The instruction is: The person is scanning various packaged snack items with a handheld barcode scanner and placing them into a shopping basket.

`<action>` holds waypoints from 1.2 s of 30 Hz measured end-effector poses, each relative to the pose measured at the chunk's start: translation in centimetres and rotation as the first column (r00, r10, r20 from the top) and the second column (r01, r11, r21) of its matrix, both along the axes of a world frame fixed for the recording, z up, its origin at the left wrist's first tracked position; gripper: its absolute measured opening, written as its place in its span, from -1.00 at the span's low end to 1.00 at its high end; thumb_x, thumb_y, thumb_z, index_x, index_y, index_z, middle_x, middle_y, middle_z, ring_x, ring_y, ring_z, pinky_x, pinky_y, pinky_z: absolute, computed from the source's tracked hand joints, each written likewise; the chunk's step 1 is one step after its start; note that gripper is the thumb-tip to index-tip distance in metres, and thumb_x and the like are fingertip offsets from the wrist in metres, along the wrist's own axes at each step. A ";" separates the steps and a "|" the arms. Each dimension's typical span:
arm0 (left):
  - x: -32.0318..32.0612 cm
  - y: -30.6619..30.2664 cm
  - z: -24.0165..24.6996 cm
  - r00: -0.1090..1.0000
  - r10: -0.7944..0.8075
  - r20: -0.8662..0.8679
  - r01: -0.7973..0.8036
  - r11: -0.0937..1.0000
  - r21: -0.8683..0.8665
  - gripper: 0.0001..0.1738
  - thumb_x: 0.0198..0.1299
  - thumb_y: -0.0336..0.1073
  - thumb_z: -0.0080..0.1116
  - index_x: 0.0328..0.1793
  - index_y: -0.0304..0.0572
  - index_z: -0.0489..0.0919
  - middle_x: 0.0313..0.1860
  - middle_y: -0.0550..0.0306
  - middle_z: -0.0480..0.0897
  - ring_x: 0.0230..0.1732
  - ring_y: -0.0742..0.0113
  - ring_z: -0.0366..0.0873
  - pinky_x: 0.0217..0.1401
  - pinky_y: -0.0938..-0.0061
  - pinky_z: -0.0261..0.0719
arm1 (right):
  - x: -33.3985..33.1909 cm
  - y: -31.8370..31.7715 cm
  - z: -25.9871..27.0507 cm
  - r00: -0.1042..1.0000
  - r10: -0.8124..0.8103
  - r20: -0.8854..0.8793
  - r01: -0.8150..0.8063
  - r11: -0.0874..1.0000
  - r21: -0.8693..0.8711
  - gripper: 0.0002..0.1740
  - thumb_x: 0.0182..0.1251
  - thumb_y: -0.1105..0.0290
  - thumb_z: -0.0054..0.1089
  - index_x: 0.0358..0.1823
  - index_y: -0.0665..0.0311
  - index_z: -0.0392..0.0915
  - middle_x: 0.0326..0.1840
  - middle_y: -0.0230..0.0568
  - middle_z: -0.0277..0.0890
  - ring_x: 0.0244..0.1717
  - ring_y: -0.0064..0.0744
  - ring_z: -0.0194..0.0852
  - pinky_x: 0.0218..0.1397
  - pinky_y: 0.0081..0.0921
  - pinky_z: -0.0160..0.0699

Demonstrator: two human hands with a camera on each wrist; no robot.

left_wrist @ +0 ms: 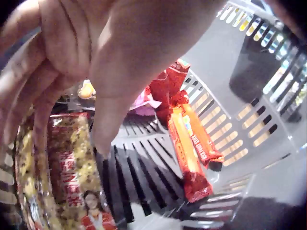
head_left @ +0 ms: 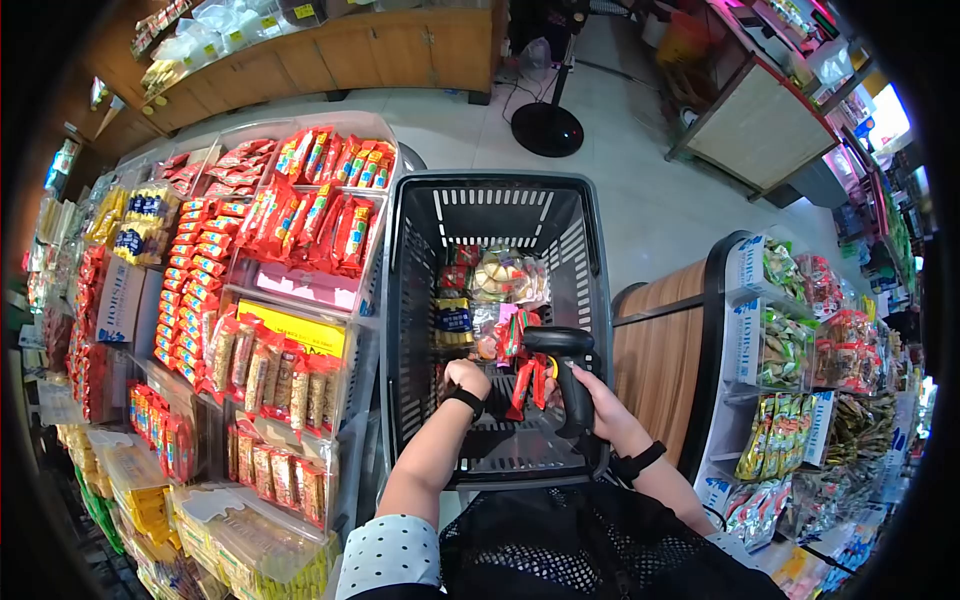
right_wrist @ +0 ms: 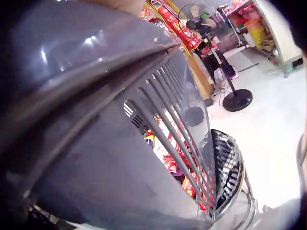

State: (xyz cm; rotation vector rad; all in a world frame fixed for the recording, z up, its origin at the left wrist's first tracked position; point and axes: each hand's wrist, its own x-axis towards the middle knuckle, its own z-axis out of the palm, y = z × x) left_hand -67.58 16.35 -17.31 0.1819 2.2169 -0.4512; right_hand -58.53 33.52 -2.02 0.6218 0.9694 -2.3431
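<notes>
My right hand grips a black barcode scanner by its handle, over the near right part of a black shopping basket. Only a sliver of this hand shows at the top of the right wrist view. My left hand reaches down into the basket's left side. In the left wrist view, its fingers extend over packets of sesame candy, and the thumb points down beside them. Red stick-shaped snack packs lie by the basket wall. More snack packs fill the far end.
To the left stands a snack display with red-wrapped bars, close to the basket. A wood-sided shelf with bagged snacks is at the right. A stand fan's base sits on the floor beyond, near a counter.
</notes>
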 end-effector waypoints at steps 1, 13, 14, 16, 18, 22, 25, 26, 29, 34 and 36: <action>0.3 -0.2 -0.1 1.000 -0.011 0.008 0.011 0.998 -0.064 -0.66 -0.05 -0.24 0.19 -0.08 -0.06 0.62 -0.16 0.28 0.65 -0.27 0.22 0.64 -0.49 0.16 0.61 | 0.0 0.0 0.0 1.000 0.003 0.016 -0.002 1.000 -0.022 -0.59 0.43 0.19 -0.29 0.05 0.37 0.32 -0.16 -0.26 0.44 -0.11 -0.47 0.43 0.05 -0.49 0.39; 5.1 -6.3 -19.6 0.812 0.043 -0.582 0.204 0.914 0.352 -0.50 -0.01 -0.34 0.14 0.08 -0.24 0.28 -0.31 -0.12 0.59 -0.16 0.07 0.58 -0.18 0.33 0.54 | -0.1 0.4 1.7 0.996 0.091 -0.018 -0.091 0.996 0.002 -0.63 0.40 0.18 -0.18 -0.04 0.36 0.39 -0.21 -0.27 0.50 -0.21 -0.49 0.47 -0.06 -0.54 0.44; 5.5 -5.4 -13.9 0.808 0.035 -0.588 0.210 0.915 0.343 -0.50 -0.01 -0.34 0.14 0.08 -0.24 0.28 -0.31 -0.12 0.59 -0.16 0.07 0.58 -0.18 0.33 0.54 | -0.1 0.5 2.0 0.996 0.088 -0.032 -0.088 0.996 -0.002 -0.63 0.39 0.20 -0.15 -0.02 0.36 0.43 -0.24 -0.32 0.50 -0.19 -0.51 0.48 -0.06 -0.56 0.44; 2.3 -4.7 -6.0 0.919 0.368 -0.138 -0.237 0.798 0.555 -0.65 0.02 -0.36 0.06 -0.02 -0.23 0.42 -0.30 -0.21 0.59 -0.21 -0.01 0.59 -0.18 0.25 0.53 | -0.1 0.9 1.9 0.995 0.091 -0.034 -0.090 0.996 0.015 -0.63 0.38 0.20 -0.14 -0.02 0.36 0.43 -0.24 -0.32 0.50 -0.18 -0.51 0.48 -0.05 -0.55 0.44; 0.8 -5.1 -0.4 0.934 0.350 -0.069 -0.254 0.789 0.560 -0.69 0.03 -0.32 0.05 -0.09 -0.29 0.45 -0.27 -0.23 0.60 -0.20 -0.04 0.59 -0.17 0.26 0.53 | -0.1 1.5 1.2 0.995 0.097 -0.036 -0.096 0.995 0.016 -0.62 0.37 0.19 -0.12 -0.02 0.36 0.42 -0.23 -0.31 0.50 -0.18 -0.51 0.48 -0.04 -0.55 0.44; -2.6 -5.3 8.7 0.811 0.513 0.283 -0.573 0.594 0.565 -0.22 -0.19 -0.44 0.34 0.18 -0.47 0.18 -0.23 -0.17 0.61 -0.29 0.10 0.61 -0.31 0.31 0.61 | -0.1 1.8 2.2 0.993 0.117 0.010 -0.116 0.992 -0.039 -0.68 0.34 0.21 -0.06 -0.12 0.33 0.46 -0.27 -0.32 0.51 -0.22 -0.53 0.49 -0.06 -0.58 0.45; -1.6 -5.8 15.2 0.648 0.587 0.486 -0.637 0.068 0.768 0.24 -0.17 -0.54 0.33 0.38 -0.30 -0.47 -0.17 -0.09 0.59 -0.30 0.23 0.61 -0.36 0.35 0.66 | -0.2 1.8 2.4 0.983 0.160 -0.084 -0.165 0.985 -0.046 -0.71 0.33 0.23 -0.03 -0.17 0.32 0.47 -0.30 -0.31 0.51 -0.25 -0.53 0.50 -0.13 -0.58 0.49; -0.6 -5.2 17.3 0.586 0.612 0.530 -0.599 -0.113 0.793 0.24 -0.14 -0.58 0.30 0.39 -0.26 -0.51 -0.15 -0.04 0.59 -0.24 0.24 0.60 -0.32 0.36 0.66 | -0.1 1.9 2.1 0.977 0.189 -0.100 -0.196 0.979 -0.059 -0.70 0.35 0.26 -0.09 -0.10 0.36 0.43 -0.28 -0.31 0.51 -0.23 -0.51 0.50 -0.11 -0.57 0.48; 1.8 -5.5 17.9 0.508 0.498 0.703 -0.622 -0.352 0.699 -0.23 -0.05 -0.58 0.23 0.33 -0.23 0.17 -0.18 0.15 0.61 -0.20 0.40 0.58 -0.29 0.57 0.61 | 0.0 2.0 3.1 0.983 0.180 -0.027 -0.181 0.982 -0.061 -0.72 0.35 0.28 -0.08 -0.11 0.36 0.42 -0.28 -0.31 0.51 -0.23 -0.51 0.50 -0.08 -0.55 0.48; 4.2 -4.1 18.1 0.362 0.596 0.716 -0.492 -0.531 0.690 -0.53 -0.04 -0.55 0.25 0.04 -0.30 0.39 -0.14 0.11 0.58 -0.20 0.37 0.57 -0.26 0.52 0.62 | 0.1 1.8 3.4 0.972 0.207 -0.108 -0.215 0.974 -0.069 -0.67 0.34 0.25 -0.05 -0.06 0.38 0.41 -0.27 -0.32 0.48 -0.23 -0.54 0.46 -0.10 -0.58 0.48; 4.6 -3.6 18.8 0.323 0.661 0.677 -0.411 -0.547 0.729 -0.59 -0.04 -0.54 0.27 -0.07 -0.31 0.36 -0.15 0.05 0.56 -0.20 0.33 0.58 -0.28 0.53 0.62 | 0.2 1.8 4.2 0.953 0.285 -0.098 -0.298 0.941 -0.161 -0.66 0.35 0.28 -0.09 -0.02 0.41 0.37 -0.26 -0.30 0.47 -0.22 -0.52 0.46 -0.09 -0.56 0.48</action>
